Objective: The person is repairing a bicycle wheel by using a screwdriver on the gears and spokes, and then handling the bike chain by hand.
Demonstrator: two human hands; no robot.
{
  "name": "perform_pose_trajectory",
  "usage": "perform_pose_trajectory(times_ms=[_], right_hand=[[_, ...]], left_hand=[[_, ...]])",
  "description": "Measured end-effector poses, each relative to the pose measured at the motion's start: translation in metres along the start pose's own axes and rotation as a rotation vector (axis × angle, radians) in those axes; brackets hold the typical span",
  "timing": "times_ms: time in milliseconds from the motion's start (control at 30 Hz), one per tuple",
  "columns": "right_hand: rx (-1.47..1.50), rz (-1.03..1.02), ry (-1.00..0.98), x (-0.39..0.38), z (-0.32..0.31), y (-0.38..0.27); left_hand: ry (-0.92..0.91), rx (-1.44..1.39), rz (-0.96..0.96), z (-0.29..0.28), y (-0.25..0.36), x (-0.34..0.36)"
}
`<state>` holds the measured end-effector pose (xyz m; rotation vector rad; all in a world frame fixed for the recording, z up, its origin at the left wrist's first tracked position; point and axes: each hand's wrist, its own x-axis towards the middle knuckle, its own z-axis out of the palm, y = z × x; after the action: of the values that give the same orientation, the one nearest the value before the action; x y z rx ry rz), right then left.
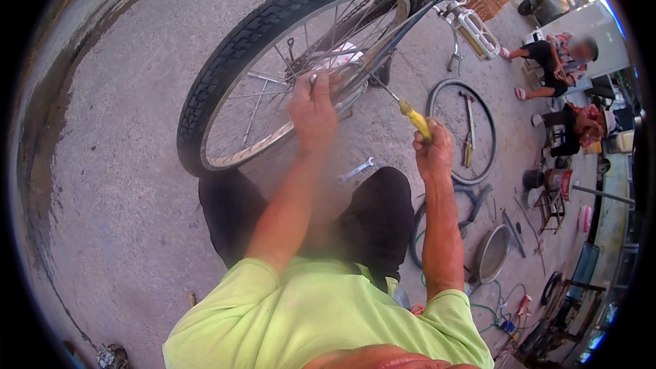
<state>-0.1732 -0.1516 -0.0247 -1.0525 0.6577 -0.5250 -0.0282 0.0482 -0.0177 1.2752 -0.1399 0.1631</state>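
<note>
Bicycle wheel [232, 51] is located ahead of my knees [386, 198]. My right hand [437, 154] has its fingers clamped on a yellow-handled tool [415, 119]; whether my left hand [316, 113], at the wheel, grips anything, I cannot tell.

The person I'm watching wears a lime-green T-shirt [307, 314], its short, loose sleeves [229, 297] creased and leaving both forearms [283, 208] uncovered. Black trousers [383, 208] cover the knees, the cloth matte and dark. The left hand [314, 113] and right hand [434, 152] are bare.
</note>
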Motion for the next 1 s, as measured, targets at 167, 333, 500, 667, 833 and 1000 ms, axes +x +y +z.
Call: perform_pose_trajectory(times_ms=[167, 333, 500, 667, 833, 1000], right_hand=[[0.092, 0.413, -0.114, -0.004, -0.003, -0.019], [-0.011, 0.395, -0.179, 0.004, -0.015, -0.022], [-0.570, -0.347, -0.196, -0.010, -0.004, -0.009], [-0.575, -0.566, -0.164, -0.012, 0.000, 0.005], [0.067, 0.403, -0.305, -0.001, -0.023, -0.011], [-0.513, -0.256, -0.174, -0.004, -0.015, 0.004]], left_hand=[[0.012, 0.019, -0.003, -0.001, -0.001, -0.001], [0.005, 0.036, -0.020, 0.000, 0.000, 0.000], [0.035, 0.030, -0.002, 0.001, -0.003, 0.000], [0.050, 0.003, 0.005, 0.000, -0.010, 0.001], [0.056, -0.024, 0.001, 0.002, 0.001, -0.001], [0.041, 0.007, 0.002, 0.001, -0.004, -0.001]])
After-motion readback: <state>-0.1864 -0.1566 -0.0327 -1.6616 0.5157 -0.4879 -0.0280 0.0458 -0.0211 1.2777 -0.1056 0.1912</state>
